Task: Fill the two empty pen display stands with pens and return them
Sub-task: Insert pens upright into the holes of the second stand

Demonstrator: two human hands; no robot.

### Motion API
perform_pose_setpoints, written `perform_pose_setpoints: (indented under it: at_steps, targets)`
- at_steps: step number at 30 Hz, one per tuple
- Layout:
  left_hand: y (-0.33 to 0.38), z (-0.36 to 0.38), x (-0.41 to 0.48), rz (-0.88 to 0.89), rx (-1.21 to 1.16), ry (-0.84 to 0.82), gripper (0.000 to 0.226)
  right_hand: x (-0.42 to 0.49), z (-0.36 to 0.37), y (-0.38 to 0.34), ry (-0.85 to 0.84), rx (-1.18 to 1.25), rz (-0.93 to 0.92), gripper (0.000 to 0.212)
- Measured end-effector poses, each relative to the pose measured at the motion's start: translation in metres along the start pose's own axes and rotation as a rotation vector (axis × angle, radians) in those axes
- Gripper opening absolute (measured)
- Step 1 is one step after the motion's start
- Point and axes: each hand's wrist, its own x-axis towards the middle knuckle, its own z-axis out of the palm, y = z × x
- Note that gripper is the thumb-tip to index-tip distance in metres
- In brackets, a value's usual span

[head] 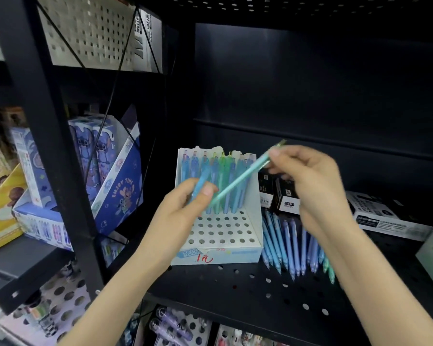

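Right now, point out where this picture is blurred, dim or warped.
Head view: motion blur smears the right hand and the teal pen it pinches; the left hand, gripping a blue pen, reads sharper; the white stand is well lit, the back panel dim; wide-angle distortion slants the black post.

The stand's (218, 255) front holes (220, 232) lie open from above; 1 row of pens (194, 163) walls its back. Loose pens (289, 245) and black boxes (286, 198) crowd the shelf (235, 285) beside it.
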Motion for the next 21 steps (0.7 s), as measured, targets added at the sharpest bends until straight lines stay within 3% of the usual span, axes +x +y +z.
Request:
perform_pose_setpoints:
  at_steps: [4, 9, 14, 21]
  targets:
    - [-0.002, -0.006, 0.001, -0.033, -0.020, 0.082, 0.034, 0.009, -0.016, 0.008, 0.197, -0.203, -0.112, 0.003]
    - [-0.009, -0.008, 0.001, 0.005, 0.072, 0.103, 0.035, 0.009, -0.002, 0.026, 0.203, -0.596, -0.260, 0.006]
    - [-0.010, -0.010, -0.002, 0.014, 0.053, 0.124, 0.016, 0.015, 0.009, 0.041, 0.161, -0.681, -0.324, 0.009]
    - [-0.010, -0.010, -0.003, 0.028, 0.107, 0.131, 0.008, 0.025, 0.015, 0.046, 0.198, -0.844, -0.381, 0.012]
